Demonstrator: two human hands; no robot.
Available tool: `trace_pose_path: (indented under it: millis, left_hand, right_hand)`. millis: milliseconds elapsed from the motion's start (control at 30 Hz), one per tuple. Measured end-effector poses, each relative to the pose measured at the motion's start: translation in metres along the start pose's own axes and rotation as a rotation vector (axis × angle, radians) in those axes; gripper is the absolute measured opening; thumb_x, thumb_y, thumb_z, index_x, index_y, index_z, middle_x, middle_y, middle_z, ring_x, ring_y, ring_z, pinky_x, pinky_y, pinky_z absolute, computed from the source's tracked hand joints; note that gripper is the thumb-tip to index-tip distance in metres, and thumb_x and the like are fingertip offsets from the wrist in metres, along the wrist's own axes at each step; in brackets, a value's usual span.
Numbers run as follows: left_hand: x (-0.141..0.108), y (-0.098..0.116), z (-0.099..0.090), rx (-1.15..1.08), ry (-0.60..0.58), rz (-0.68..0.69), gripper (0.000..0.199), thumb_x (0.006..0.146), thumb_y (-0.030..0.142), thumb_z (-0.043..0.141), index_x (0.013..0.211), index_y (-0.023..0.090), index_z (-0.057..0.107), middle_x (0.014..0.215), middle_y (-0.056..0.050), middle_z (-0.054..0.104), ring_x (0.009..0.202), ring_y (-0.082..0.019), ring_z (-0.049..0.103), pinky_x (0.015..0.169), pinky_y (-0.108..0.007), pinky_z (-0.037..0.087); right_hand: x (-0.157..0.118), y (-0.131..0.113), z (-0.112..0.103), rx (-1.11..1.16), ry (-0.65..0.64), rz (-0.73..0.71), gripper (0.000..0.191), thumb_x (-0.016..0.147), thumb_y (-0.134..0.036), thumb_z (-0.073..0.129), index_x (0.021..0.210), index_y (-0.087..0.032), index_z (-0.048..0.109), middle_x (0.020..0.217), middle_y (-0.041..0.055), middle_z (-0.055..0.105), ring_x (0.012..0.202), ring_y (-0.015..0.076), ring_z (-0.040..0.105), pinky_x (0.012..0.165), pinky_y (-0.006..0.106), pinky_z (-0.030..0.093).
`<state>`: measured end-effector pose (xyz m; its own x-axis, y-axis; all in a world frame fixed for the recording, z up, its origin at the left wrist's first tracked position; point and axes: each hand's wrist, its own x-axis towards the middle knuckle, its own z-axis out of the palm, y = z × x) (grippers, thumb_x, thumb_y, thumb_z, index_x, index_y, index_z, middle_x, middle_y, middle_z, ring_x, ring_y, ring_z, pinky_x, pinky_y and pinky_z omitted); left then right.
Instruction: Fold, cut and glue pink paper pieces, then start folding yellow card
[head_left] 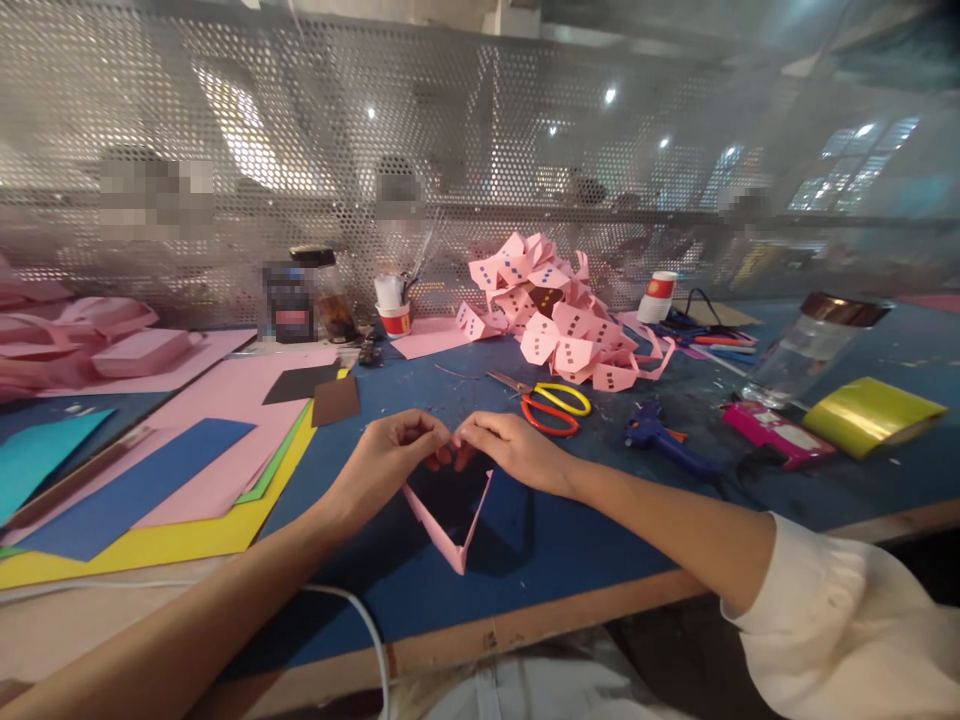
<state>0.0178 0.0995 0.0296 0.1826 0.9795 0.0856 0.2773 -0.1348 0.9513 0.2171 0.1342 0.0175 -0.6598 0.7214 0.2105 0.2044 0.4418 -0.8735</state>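
A folded strip of pink paper (pixel 454 552) hangs in a V shape below my fingers, over the blue table. My left hand (pixel 394 450) pinches the strip near its upper left end, thumb and fingers pressed together. Just beside it, my right hand (pixel 517 450) is also closed, its fingertips meeting the left ones at the strip. The exact grip there is partly hidden by the fingers. Beyond my right hand lie scissors (pixel 551 410) with red and yellow handles, and a blue glue gun (pixel 667 440) is farther right.
Pink cut-out paper pieces with dark squares (pixel 577 335) are heaped at the back. Coloured sheets (pixel 172 470) lie at left. Several other things stand around: a paper cup (pixel 395 318), a clear jar (pixel 810 345), a yellow-green roll (pixel 874 415). A white cable (pixel 360 605) crosses the front edge.
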Motion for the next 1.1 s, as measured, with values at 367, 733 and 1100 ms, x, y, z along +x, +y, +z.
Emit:
trace_pose_path:
  millis: [367,733,1100]
  left_hand:
    - [0.003,-0.006,-0.003,-0.018,0.051,-0.029,0.026,0.086,0.043,0.063,0.084,0.017,0.063,0.067,0.000,0.067,0.062,-0.014,0.060,0.062,-0.025,0.045]
    - [0.002,-0.005,-0.006,0.066,0.086,-0.009,0.028,0.089,0.044,0.057,0.087,0.016,0.064,0.072,-0.002,0.068,0.066,-0.016,0.060,0.061,-0.025,0.044]
    - [0.008,-0.010,-0.008,0.005,0.128,-0.034,0.027,0.081,0.044,0.066,0.084,0.017,0.063,0.069,-0.002,0.069,0.065,-0.017,0.063,0.063,-0.027,0.047]
  right_hand:
    - [-0.006,-0.011,0.004,-0.461,0.311,-0.345,0.014,0.099,-0.028,0.052,0.090,-0.020,0.061,0.094,0.0032,0.068,0.096,0.0182,0.056,0.093,0.034,0.038]
    - [-0.011,-0.015,0.004,-0.566,0.093,-0.459,0.030,0.091,-0.043,0.064,0.074,-0.019,0.059,0.088,0.0013,0.068,0.093,0.0183,0.056,0.094,0.037,0.032]
    - [-0.013,-0.017,0.005,-0.575,0.039,-0.522,0.031,0.090,-0.040,0.064,0.069,-0.018,0.057,0.086,0.0013,0.066,0.091,0.0170,0.057,0.098,0.038,0.032]
